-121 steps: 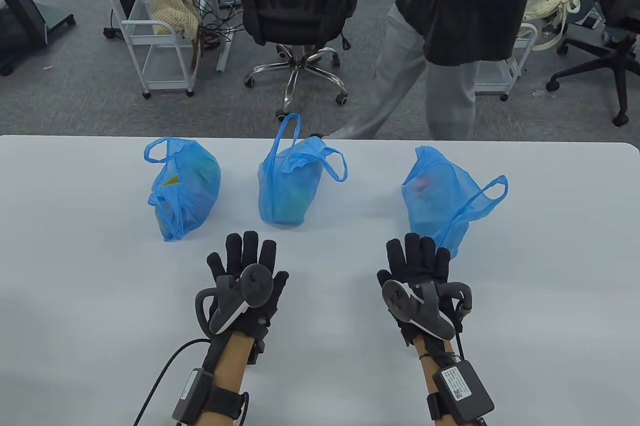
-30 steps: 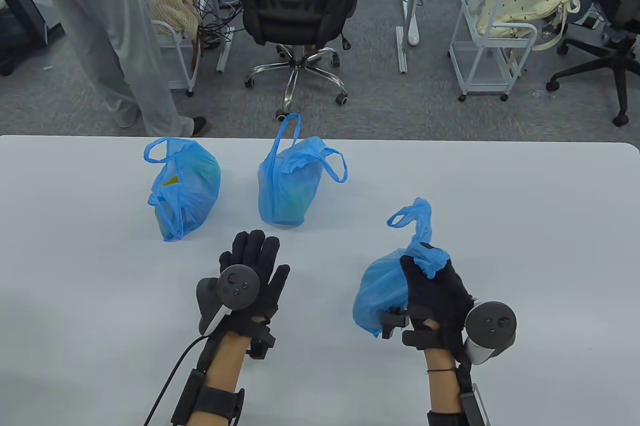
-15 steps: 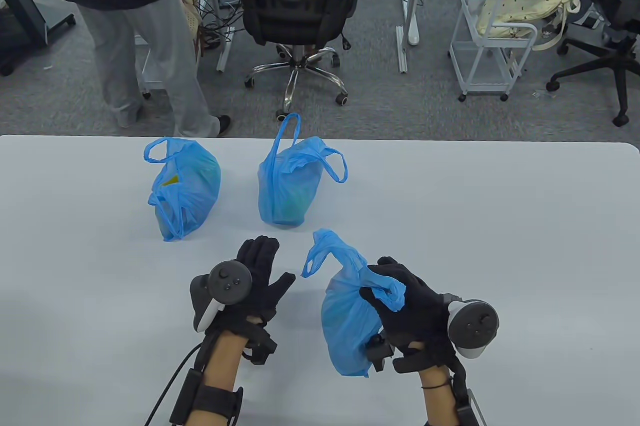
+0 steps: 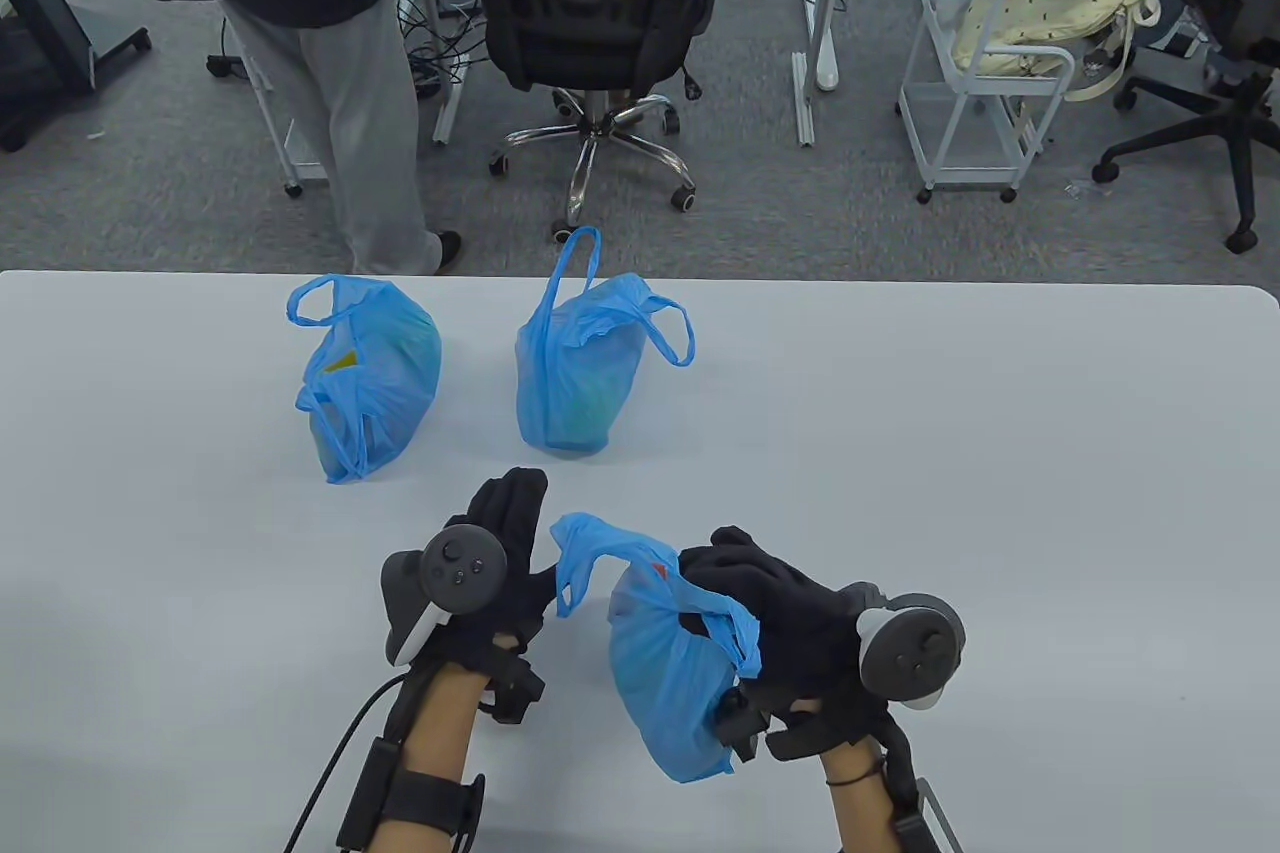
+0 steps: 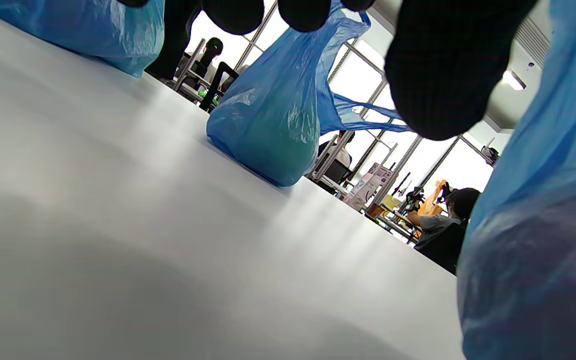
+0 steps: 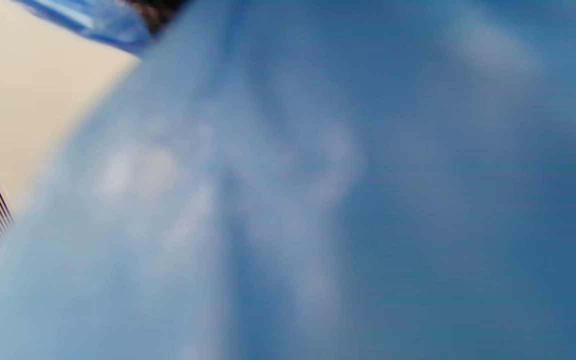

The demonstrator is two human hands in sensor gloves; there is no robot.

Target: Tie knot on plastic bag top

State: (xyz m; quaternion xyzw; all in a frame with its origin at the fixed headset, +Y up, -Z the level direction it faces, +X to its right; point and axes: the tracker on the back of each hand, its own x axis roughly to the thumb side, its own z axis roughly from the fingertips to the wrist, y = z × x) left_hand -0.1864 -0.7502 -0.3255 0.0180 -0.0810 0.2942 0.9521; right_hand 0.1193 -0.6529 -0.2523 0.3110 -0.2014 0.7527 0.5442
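Observation:
A blue plastic bag (image 4: pixel 665 683) with things inside sits at the table's near middle, tilted. My right hand (image 4: pixel 745 583) grips it at the top, with one handle strap (image 4: pixel 735 628) lying across the glove. The other handle loop (image 4: pixel 580 558) sticks out to the left, right beside my left thumb; I cannot tell if they touch. My left hand (image 4: pixel 515 518) is open with the fingers stretched forward. In the left wrist view the fingers (image 5: pixel 443 70) hang spread and the bag (image 5: pixel 543 225) fills the right side. The right wrist view shows only blurred blue plastic (image 6: pixel 318 200).
Two more blue bags with loose handles stand farther back, one at the left (image 4: pixel 370 373) and one in the middle (image 4: pixel 575 373); the middle one shows in the left wrist view (image 5: pixel 268 125). The white table (image 4: pixel 1000 453) stretches to the right. A person (image 4: pixel 330 73) stands behind its far edge.
My right hand has carried the bag from the right side leftward and nearer to me. Its handle loop now reaches my left thumb. The left hand has turned slightly toward it.

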